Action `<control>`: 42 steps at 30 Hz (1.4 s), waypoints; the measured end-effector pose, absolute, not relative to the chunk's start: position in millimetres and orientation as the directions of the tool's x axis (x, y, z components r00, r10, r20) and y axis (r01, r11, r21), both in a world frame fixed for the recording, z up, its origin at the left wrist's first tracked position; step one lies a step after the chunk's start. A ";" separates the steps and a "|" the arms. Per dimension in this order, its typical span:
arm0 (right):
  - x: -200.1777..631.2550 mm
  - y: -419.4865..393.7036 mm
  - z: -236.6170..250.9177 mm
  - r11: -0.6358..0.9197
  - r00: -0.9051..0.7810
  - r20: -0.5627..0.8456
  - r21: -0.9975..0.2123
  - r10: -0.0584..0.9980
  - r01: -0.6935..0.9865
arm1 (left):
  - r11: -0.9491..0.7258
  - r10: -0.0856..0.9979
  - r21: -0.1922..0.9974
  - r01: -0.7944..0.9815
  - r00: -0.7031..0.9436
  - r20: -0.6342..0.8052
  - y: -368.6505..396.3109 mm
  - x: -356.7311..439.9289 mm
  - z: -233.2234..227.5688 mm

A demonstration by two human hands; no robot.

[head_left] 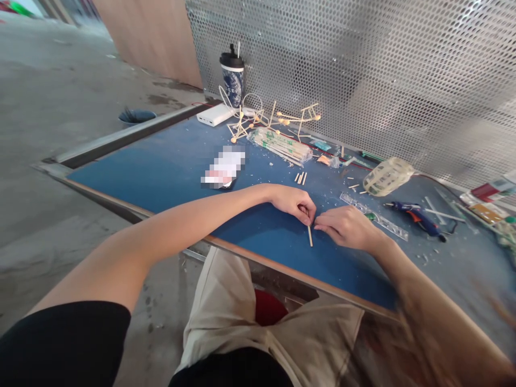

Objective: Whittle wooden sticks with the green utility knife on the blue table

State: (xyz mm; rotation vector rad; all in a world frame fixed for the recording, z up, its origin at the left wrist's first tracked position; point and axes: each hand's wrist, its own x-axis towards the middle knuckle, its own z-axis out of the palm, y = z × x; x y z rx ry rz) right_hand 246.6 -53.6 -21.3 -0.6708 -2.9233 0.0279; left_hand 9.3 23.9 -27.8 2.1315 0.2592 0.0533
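Between the thumb and fingers of my left hand (293, 203) is a thin wooden stick (310, 236), its lower end slanting toward the front of the blue table. My right hand (342, 226) is curled close beside it, fingertips pinched together almost at the stick; whatever they hold, if anything, is too small to make out. Several short cut sticks (300, 178) lie in a row beyond my left hand. A clear plastic ruler (374, 216) rests just past my right hand, and a blue glue gun (417, 217) lies to its right.
A phone (223, 169) lies left of my hands. Behind are a packet of sticks (280, 144), glued stick frames (300, 119), a white power bank (215, 114) and a lidded cup (233, 78). A plastic container (387, 176) stands near the perforated metal panel (363, 70).
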 end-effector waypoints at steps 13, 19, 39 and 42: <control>240.8 -60.1 -16.4 0.876 -0.872 0.075 -0.025 0.483 0.482 | -0.461 0.202 0.875 0.150 0.977 -0.061 23.5 11.8 -28.3; 235.3 -69.1 -14.0 0.837 -0.836 0.063 0.018 0.545 0.547 | -0.470 0.202 0.866 0.170 0.976 -0.082 23.1 10.5 -25.6; 243.1 -62.8 -15.8 0.860 -0.854 0.116 -0.015 0.508 0.510 | -0.505 0.211 0.843 0.188 0.973 -0.090 20.9 9.6 -23.0; 241.5 -64.2 -13.1 0.850 -0.846 0.089 -0.015 0.525 0.526 | -0.524 0.216 0.830 0.194 0.972 -0.091 21.1 10.0 -22.7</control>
